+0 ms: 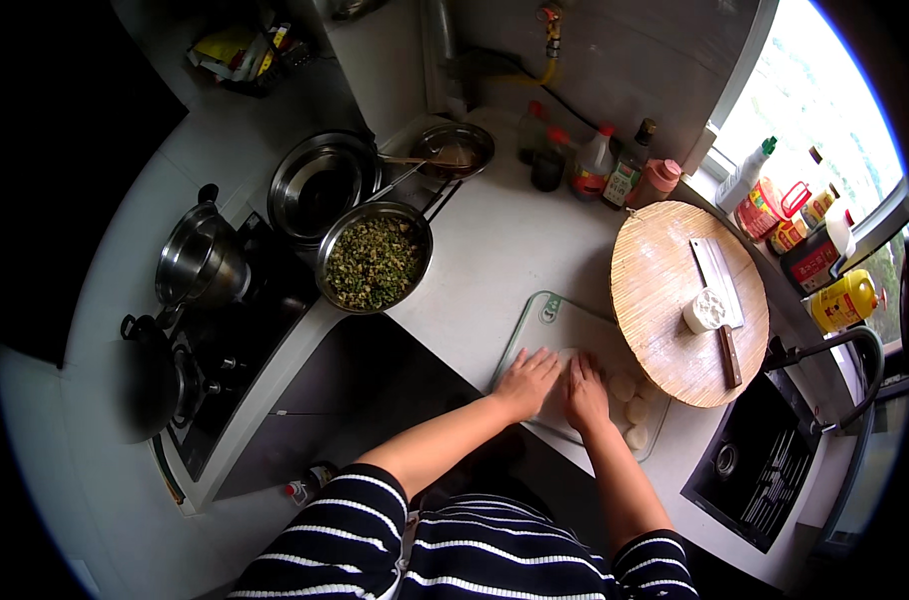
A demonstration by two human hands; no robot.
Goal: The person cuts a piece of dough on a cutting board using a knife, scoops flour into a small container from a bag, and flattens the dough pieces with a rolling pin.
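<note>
My left hand (530,383) lies palm down on a pale cutting board (547,425) with a green rim, its fingers stretched forward. Close beside it my right hand (585,394) rests on the same board, fingers also extended. Something pale shows at the fingertips of both hands; most of it is covered, so I cannot make out its shape. Just right of my right hand sit several pale dough rounds, among them a dough round (623,387) at the back and another dough piece (637,437) toward the front edge.
A round wooden board (665,270) overlaps the cutting board and carries a cleaver (717,275) and a cup of white powder (706,312). Left stands a bowl of chopped green filling (375,262) beside the stove (237,350). Bottles (630,168) line the back; a black sink (760,465) is right.
</note>
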